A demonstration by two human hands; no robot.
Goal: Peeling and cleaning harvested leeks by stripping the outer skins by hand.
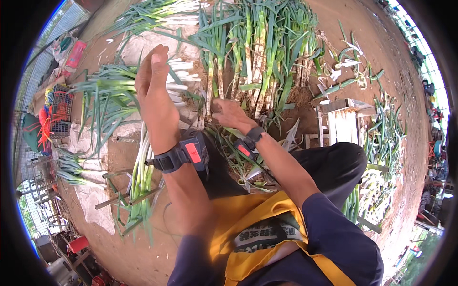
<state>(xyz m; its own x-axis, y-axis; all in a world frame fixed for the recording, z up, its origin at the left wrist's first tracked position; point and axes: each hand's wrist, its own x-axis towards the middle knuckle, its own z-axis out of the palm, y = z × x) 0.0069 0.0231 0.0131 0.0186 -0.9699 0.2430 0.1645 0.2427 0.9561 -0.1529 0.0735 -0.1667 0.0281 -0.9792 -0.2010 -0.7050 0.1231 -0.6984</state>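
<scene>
Just beside the right fingers (222, 103), leeks (259, 62) cluster.

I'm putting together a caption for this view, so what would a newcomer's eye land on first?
Probably the left hand, raised flat and large left of centre, in front of a pile of clean, white-stemmed leek-like plants. Next comes the big heap of brown-stained stalks at top centre, with the right hand at its lower edge. The bright yellow apron stands out at bottom centre.
</scene>
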